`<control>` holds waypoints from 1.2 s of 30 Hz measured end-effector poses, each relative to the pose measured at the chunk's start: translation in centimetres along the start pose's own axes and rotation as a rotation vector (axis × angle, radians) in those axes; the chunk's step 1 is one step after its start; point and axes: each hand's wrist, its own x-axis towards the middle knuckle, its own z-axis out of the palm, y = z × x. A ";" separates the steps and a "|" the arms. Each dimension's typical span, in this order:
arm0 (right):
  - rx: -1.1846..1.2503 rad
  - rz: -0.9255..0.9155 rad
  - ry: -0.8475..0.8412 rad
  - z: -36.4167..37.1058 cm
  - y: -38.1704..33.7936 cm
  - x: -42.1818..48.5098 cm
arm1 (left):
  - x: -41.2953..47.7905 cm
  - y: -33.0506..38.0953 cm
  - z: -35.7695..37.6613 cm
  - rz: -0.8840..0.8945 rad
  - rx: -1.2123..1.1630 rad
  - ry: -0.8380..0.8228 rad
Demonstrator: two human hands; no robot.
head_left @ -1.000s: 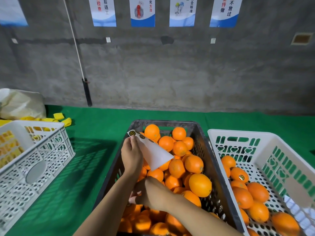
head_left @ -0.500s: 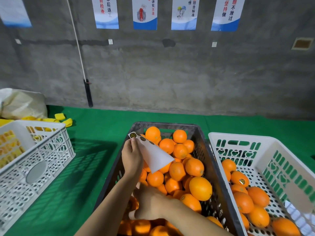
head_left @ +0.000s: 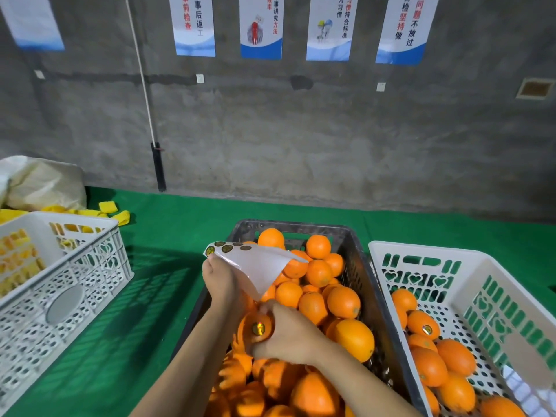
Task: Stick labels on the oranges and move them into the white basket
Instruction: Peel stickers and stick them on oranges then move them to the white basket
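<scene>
A: Left hand (head_left: 221,279)?

B: Raised over the near-left part of the dark crate (head_left: 365,266). Its grip pinches the label sheet (head_left: 258,266) by the left end. The sheet curls away to the right over the fruit; a row of round dark labels (head_left: 227,247) sits along its top edge.

A: Right hand (head_left: 288,334)?

B: Lower, over the middle of the same crate. Fingers are curled round a held orange (head_left: 260,328), grip closed on it. A shiny round sticker (head_left: 258,328) shows on the side of that orange facing the camera. The fruit is lifted just above the pile, close under the left wrist.

A: Rest of the oranges?

B: Loose oranges (head_left: 319,296) fill the dark crate, heaped from far end to near end; those nearest the camera are blurred. To the right, touching or just beside the crate, stands the white basket (head_left: 421,251) with green cut-outs. It holds a smaller batch of oranges (head_left: 433,350) along its left side, and at least one (head_left: 422,325) carries a visible label.

A: Surroundings?

B: Everything sits on a green-covered desk (head_left: 168,224). At far left, well apart, a second white basket (head_left: 78,266) holds yellow pieces, more of them lying behind it beside a pale sack (head_left: 45,185). Grey concrete wall (head_left: 331,139) behind, posters (head_left: 261,25) along the top.
</scene>
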 end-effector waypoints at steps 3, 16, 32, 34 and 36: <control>0.177 0.098 0.140 -1.4 1.1 0.3 | 0.0 0.3 0.1 -0.077 -0.016 0.007; 1.830 0.310 0.862 -7.2 4.0 0.9 | -0.3 -1.2 0.4 -0.071 0.161 -0.121; 1.811 0.245 1.227 -8.6 5.0 0.1 | -2.0 -2.1 0.4 0.103 0.378 -0.464; 1.461 0.250 1.223 -8.1 4.6 0.6 | -2.1 -2.1 0.4 0.113 0.376 -0.492; 1.009 0.183 1.162 -6.9 4.3 1.1 | -2.1 -2.2 0.2 0.120 0.376 -0.509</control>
